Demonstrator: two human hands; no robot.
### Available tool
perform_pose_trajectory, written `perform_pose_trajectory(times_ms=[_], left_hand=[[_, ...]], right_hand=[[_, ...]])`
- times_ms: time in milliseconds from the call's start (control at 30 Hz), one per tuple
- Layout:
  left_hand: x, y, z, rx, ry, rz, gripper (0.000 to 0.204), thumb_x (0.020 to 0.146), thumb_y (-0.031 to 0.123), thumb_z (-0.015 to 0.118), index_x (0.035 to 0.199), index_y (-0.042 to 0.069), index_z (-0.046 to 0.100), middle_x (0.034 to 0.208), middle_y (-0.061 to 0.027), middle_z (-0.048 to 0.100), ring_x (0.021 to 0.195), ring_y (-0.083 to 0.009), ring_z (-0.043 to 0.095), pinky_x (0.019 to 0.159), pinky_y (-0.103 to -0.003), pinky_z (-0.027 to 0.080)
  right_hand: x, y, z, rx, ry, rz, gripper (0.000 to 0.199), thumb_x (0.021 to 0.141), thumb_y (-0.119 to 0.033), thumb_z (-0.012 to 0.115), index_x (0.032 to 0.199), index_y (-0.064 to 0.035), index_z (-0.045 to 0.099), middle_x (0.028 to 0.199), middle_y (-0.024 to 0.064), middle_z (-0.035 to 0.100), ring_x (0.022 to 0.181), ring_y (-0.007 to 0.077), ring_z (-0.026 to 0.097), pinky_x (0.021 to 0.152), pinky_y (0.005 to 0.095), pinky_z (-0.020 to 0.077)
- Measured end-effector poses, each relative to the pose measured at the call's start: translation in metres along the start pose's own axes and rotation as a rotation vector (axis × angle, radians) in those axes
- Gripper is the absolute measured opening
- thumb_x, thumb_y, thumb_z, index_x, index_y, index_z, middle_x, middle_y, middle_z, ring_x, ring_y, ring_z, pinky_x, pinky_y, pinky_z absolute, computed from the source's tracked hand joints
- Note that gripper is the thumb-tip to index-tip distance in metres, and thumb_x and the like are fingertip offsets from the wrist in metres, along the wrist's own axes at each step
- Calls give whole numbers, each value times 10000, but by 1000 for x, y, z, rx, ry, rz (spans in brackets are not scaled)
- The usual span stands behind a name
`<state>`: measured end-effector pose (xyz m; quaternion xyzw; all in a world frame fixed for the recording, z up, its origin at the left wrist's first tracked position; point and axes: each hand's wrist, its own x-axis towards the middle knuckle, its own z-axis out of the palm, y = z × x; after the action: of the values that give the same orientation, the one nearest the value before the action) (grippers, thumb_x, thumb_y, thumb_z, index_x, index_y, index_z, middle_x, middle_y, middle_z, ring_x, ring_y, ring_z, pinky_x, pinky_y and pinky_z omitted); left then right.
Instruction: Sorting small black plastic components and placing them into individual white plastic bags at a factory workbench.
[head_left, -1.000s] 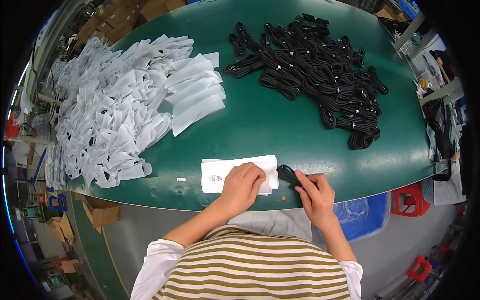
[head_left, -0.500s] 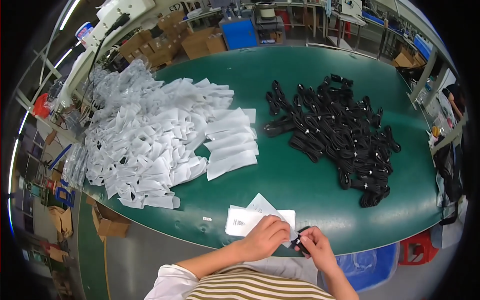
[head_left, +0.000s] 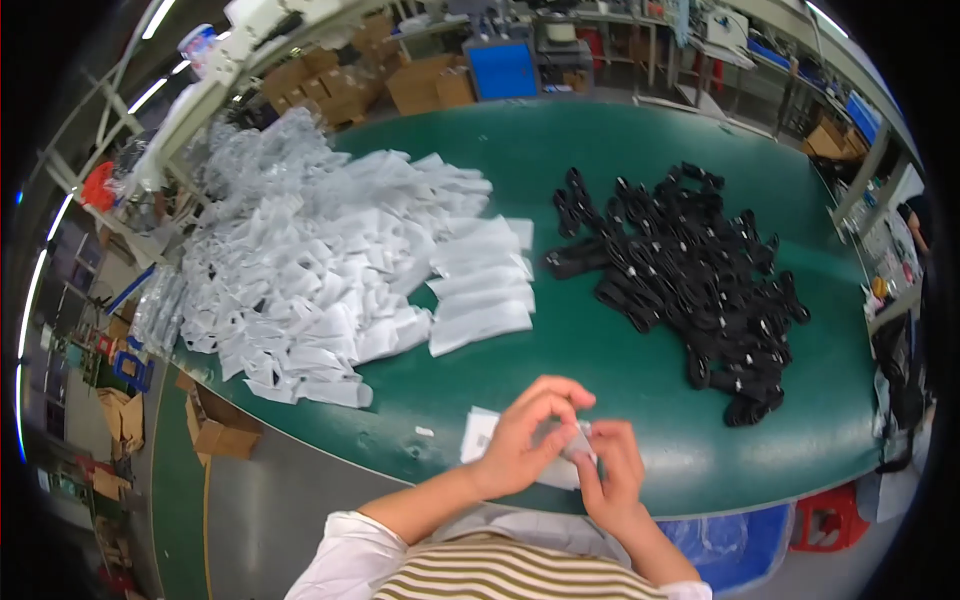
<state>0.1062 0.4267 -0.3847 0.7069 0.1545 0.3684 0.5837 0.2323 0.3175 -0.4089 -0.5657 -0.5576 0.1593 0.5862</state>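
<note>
Close to the table's near edge, my left hand (head_left: 525, 440) and my right hand (head_left: 613, 475) meet around a small whitish, translucent piece (head_left: 580, 440), which looks like a bag's end. The left fingers curl over its upper side, while the right thumb and fingers pinch it from the right. Most of it is hidden by the hands, and I cannot see what it contains. Beneath the left hand lies a stack of white printed papers (head_left: 478, 428), partly covered. Farther right is a heap of black coiled cables (head_left: 690, 285).
A large mound of white sleeves (head_left: 300, 270) covers the table's left, with several laid in an overlapping row (head_left: 482, 285) beside it. The green tabletop (head_left: 600, 375) curves around me. Below its right edge sit a blue bin (head_left: 735, 540) and a red stool (head_left: 830, 520).
Both hands have risen a little and come together around the whitish piece. The black cable bundle in my right hand no longer shows. The tilted white piece on the papers is gone from there.
</note>
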Motion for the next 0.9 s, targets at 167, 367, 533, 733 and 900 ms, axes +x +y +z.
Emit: perform_pose_trajectory(times_ms=[167, 367, 533, 733, 900], left_hand=[[-9, 20, -23, 317, -139, -282, 305, 866, 97, 705, 1119, 23, 553, 1087, -150, 631, 983, -282, 638, 887, -369, 484], [13, -29, -94, 878, -44, 26, 407, 791, 47, 724, 1165, 9, 568, 1094, -202, 612, 1048, -389, 586, 906, -423, 478], [16, -28, -69, 1043, -20, 250, 388, 775, 47, 734, 1144, 40, 615, 1115, -154, 606, 1036, -356, 576, 875, -412, 488], [-36, -31, -4, 685, -287, 114, 266, 772, 61, 730, 1021, 51, 638, 981, -122, 588, 916, -319, 576, 784, -401, 488], [-50, -50, 7, 733, -283, 124, 156, 794, 42, 702, 925, 52, 619, 921, -103, 586, 839, -305, 569, 736, -397, 471]], right_hand=[[12, -9, -11, 85, 99, 149, 146, 852, 40, 635, 993, 6, 616, 991, 162, 582, 843, 252, 620, 676, 308, 507], [40, 41, -90, -1011, 258, 130, 168, 881, -50, 626, 1048, -49, 644, 982, 125, 580, 893, 318, 612, 722, 403, 511], [27, 91, -122, -1157, 216, 86, 157, 881, -171, 677, 980, -54, 644, 994, 92, 593, 873, 309, 623, 680, 405, 505], [28, 99, -104, -1104, 183, 165, 240, 868, -274, 708, 901, -50, 627, 1012, 86, 620, 799, 303, 641, 631, 401, 505], [46, 100, -93, -1145, 265, 196, 302, 854, -330, 717, 869, -41, 630, 902, 97, 656, 738, 303, 651, 620, 396, 508]])
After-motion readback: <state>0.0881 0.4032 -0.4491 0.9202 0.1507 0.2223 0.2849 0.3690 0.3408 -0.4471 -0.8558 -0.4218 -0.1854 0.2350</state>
